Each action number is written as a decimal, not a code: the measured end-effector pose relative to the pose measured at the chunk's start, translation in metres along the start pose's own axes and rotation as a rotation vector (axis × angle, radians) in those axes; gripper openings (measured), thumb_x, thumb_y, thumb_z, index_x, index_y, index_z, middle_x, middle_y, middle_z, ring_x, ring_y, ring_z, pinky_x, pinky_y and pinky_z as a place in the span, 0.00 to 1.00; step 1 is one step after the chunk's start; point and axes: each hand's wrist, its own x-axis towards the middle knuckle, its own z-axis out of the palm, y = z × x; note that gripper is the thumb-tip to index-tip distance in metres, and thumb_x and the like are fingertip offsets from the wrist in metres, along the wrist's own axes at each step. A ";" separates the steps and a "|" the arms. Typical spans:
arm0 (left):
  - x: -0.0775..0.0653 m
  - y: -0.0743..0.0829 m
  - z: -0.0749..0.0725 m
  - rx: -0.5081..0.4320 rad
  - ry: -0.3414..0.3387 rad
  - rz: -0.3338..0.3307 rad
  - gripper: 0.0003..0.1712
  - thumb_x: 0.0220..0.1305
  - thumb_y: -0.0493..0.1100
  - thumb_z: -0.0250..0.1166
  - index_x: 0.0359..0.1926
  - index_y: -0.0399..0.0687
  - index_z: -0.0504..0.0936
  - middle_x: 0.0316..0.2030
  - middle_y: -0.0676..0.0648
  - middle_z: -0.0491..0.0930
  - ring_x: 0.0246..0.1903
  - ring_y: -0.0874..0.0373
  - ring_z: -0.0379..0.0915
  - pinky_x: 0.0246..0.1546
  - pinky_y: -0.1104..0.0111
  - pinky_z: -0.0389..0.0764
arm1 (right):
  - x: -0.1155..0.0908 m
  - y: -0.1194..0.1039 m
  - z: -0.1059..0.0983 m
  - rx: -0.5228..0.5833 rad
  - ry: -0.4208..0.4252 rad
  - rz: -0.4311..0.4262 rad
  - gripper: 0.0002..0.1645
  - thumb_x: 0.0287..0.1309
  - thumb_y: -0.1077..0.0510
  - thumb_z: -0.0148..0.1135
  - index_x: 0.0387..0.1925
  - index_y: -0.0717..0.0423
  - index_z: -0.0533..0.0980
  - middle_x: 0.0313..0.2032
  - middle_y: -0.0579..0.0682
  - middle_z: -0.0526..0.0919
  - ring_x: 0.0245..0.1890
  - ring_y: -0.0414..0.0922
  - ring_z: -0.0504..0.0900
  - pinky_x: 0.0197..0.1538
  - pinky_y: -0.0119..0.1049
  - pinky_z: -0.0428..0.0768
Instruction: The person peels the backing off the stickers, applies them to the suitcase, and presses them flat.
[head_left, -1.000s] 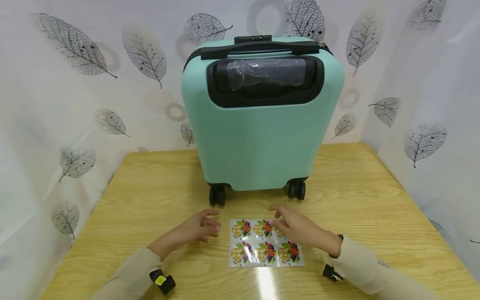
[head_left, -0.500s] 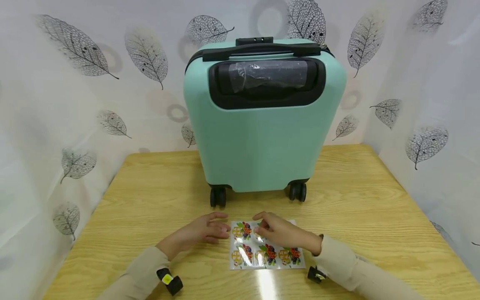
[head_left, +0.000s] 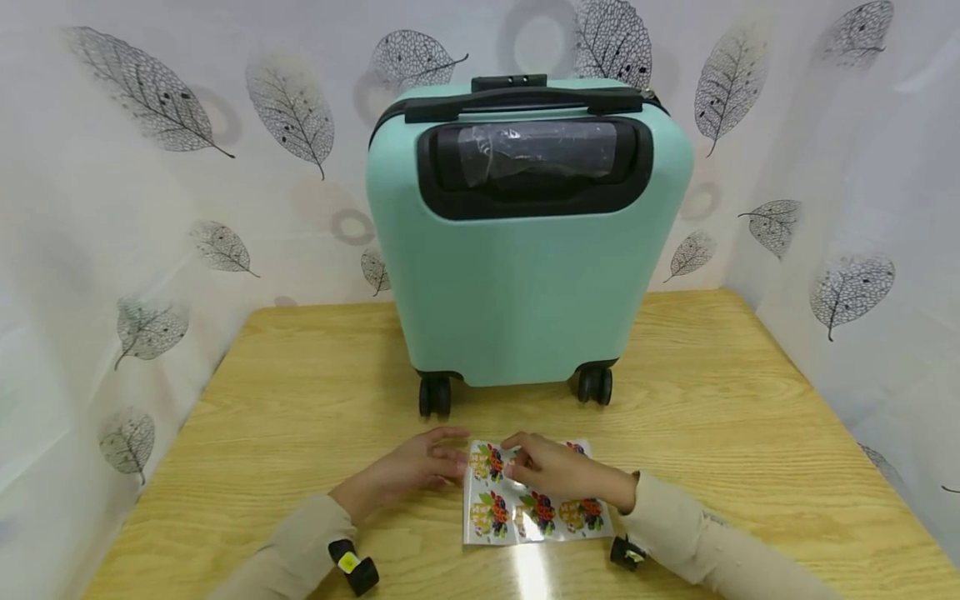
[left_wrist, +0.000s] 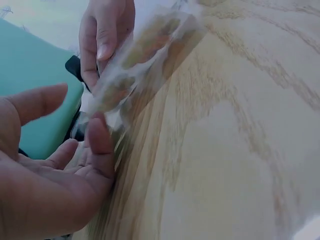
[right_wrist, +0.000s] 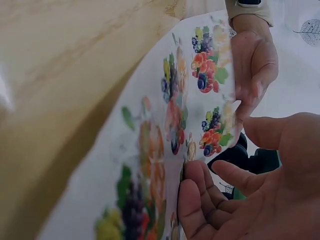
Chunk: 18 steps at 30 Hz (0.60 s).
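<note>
A sheet of fruit stickers (head_left: 489, 492) lies on the table in the head view, printed with rows of colourful fruit. My left hand (head_left: 420, 468) is at its left edge, fingertips touching that edge. In the left wrist view, the left thumb and fingers (left_wrist: 100, 137) stand apart, with a fingertip against the sheet. My right hand (head_left: 562, 471) is over the sheet's upper middle, covering some stickers. The right wrist view shows the sheet (right_wrist: 145, 135) bowed and raised off the wood, with relaxed right fingers (right_wrist: 192, 200) against it.
Behind the hands, a mint-green suitcase (head_left: 517, 292) stands upright on black wheels (head_left: 435, 396) on the wooden table (head_left: 315, 375). White cloth with leaf prints (head_left: 225, 167) surrounds the table at the back and sides. Both wrists wear black straps (head_left: 354, 567).
My left hand has moved right to the sheet's edge. My right hand has shifted left across the stickers. The sheet has slid slightly, its left edge now lifted a little.
</note>
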 end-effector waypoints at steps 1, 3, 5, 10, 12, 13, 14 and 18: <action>0.001 0.000 0.001 0.007 0.009 0.002 0.38 0.64 0.37 0.63 0.70 0.36 0.56 0.47 0.43 0.79 0.37 0.61 0.79 0.36 0.71 0.78 | 0.000 0.000 0.000 0.002 0.000 -0.001 0.27 0.70 0.50 0.51 0.63 0.62 0.66 0.35 0.47 0.77 0.20 0.34 0.70 0.26 0.30 0.72; 0.003 -0.001 0.003 0.016 0.026 0.004 0.37 0.63 0.36 0.63 0.70 0.37 0.57 0.43 0.47 0.80 0.34 0.62 0.78 0.33 0.72 0.76 | 0.001 0.000 0.001 0.010 -0.001 -0.002 0.27 0.70 0.51 0.52 0.63 0.62 0.66 0.34 0.46 0.78 0.20 0.34 0.70 0.26 0.30 0.72; 0.004 -0.002 0.005 0.017 0.035 0.010 0.36 0.62 0.35 0.63 0.69 0.37 0.59 0.40 0.49 0.81 0.33 0.62 0.78 0.31 0.72 0.75 | 0.001 0.001 0.001 0.021 -0.003 0.003 0.26 0.70 0.51 0.52 0.63 0.62 0.66 0.34 0.46 0.78 0.19 0.33 0.71 0.26 0.29 0.73; 0.007 -0.003 0.010 0.028 0.052 0.024 0.33 0.62 0.35 0.63 0.67 0.37 0.62 0.39 0.49 0.82 0.31 0.62 0.76 0.30 0.72 0.75 | 0.002 0.002 0.001 0.088 -0.021 0.022 0.24 0.72 0.54 0.50 0.63 0.61 0.66 0.31 0.48 0.78 0.17 0.34 0.69 0.24 0.29 0.71; 0.008 -0.001 0.011 0.030 0.064 0.025 0.33 0.62 0.36 0.63 0.66 0.37 0.63 0.40 0.49 0.82 0.32 0.63 0.77 0.30 0.72 0.75 | 0.002 0.002 0.001 0.116 -0.026 0.025 0.23 0.72 0.55 0.48 0.63 0.60 0.66 0.30 0.49 0.78 0.17 0.34 0.67 0.23 0.29 0.70; 0.008 -0.001 0.012 0.028 0.070 0.025 0.33 0.62 0.36 0.63 0.66 0.38 0.63 0.39 0.50 0.82 0.33 0.63 0.77 0.31 0.71 0.75 | 0.002 0.002 0.001 0.128 -0.027 0.026 0.22 0.72 0.55 0.48 0.63 0.59 0.67 0.30 0.49 0.78 0.17 0.35 0.67 0.23 0.29 0.70; 0.008 0.000 0.013 0.029 0.075 0.027 0.33 0.62 0.36 0.63 0.66 0.38 0.64 0.39 0.50 0.82 0.33 0.63 0.78 0.31 0.71 0.75 | 0.002 0.002 0.001 0.138 -0.027 0.022 0.22 0.73 0.54 0.47 0.62 0.59 0.67 0.31 0.49 0.78 0.17 0.35 0.67 0.23 0.29 0.70; 0.009 0.003 0.017 0.021 0.082 0.037 0.33 0.62 0.37 0.63 0.66 0.37 0.64 0.36 0.52 0.81 0.33 0.64 0.78 0.32 0.71 0.75 | 0.002 0.002 0.001 0.152 -0.018 -0.006 0.21 0.72 0.52 0.48 0.61 0.57 0.69 0.35 0.48 0.79 0.19 0.34 0.69 0.25 0.29 0.71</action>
